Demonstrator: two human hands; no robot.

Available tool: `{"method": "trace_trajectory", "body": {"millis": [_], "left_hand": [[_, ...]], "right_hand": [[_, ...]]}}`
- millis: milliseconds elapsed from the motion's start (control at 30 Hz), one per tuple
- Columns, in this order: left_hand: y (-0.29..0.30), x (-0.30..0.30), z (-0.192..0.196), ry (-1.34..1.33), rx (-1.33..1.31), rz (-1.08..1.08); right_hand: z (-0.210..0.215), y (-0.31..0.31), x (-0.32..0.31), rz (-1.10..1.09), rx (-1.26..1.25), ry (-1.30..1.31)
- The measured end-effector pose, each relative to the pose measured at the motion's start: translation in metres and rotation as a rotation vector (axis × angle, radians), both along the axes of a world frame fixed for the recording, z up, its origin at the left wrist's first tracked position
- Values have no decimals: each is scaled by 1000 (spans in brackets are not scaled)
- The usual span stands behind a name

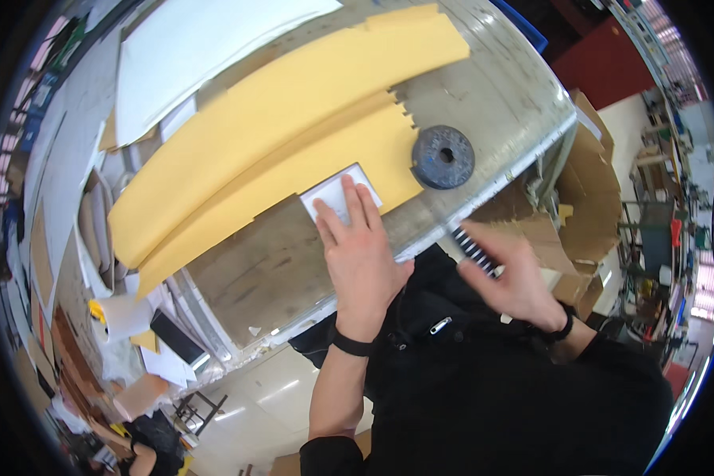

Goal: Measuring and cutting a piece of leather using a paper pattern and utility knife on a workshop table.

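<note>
My left hand (pixel 361 258) lies with outstretched fingers on a small white rectangular plate (pixel 324 192), pressing it against the near edge of a yellow sheet (pixel 293 111). That sheet is long, with a raised fold and a notched right end. In my right hand (pixel 520 274) is a knife (pixel 476 251) with a black-and-white striped handle, held just past the table's near edge. Its front end is blurred and points toward the table. A dark round weight (pixel 430 168) with a centre hole sits at the sheet's right end, just beyond the knife.
White sheets (pixel 206 59) lie at the back left of the worn table (pixel 250 289). A phone (pixel 176 336) and a white roll (pixel 124 317) are at the left end. An open cardboard box (pixel 599 194) stands at the right. Another person (pixel 147 448) shows at lower left.
</note>
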State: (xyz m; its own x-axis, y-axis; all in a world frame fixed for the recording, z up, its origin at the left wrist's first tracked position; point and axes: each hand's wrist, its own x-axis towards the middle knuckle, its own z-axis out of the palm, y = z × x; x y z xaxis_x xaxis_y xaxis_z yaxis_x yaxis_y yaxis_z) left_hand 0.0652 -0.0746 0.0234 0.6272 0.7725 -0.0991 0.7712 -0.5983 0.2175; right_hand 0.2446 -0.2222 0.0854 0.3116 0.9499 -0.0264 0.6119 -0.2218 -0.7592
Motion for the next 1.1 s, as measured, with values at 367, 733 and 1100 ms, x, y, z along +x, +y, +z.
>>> {"method": "trace_trajectory", "body": {"millis": [367,733,1100], "left_hand": [[-9,6,-30,182,140,-89],[-5,11,-57,56,238,12],[-8,-12,-22,-11,89,-35]], "right_hand": [[-136,105,259,-133,3,-615],[-137,116,193,356,202,-335],[-79,106,117,331,237,-76]]}}
